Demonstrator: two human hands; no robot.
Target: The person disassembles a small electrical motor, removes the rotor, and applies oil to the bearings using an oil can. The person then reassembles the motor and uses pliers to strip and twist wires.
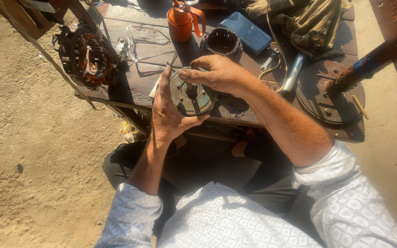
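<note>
I hold a round grey metal motor end cover (190, 98) with a short shaft in its middle, just above the front edge of a low dark wooden table (134, 87). My left hand (167, 112) cups the cover from below and from the left, thumb under its rim. My right hand (217, 73) reaches across its top, fingers curled over the far rim.
On the table lie a copper-wound stator (90, 57) at the left, an orange oil can (182, 20), a dark ring-shaped housing (221, 42), a dark phone (246, 32), wires, a crumpled cloth (309, 18) and a rusty round plate (329, 94) at right. Sandy ground surrounds it.
</note>
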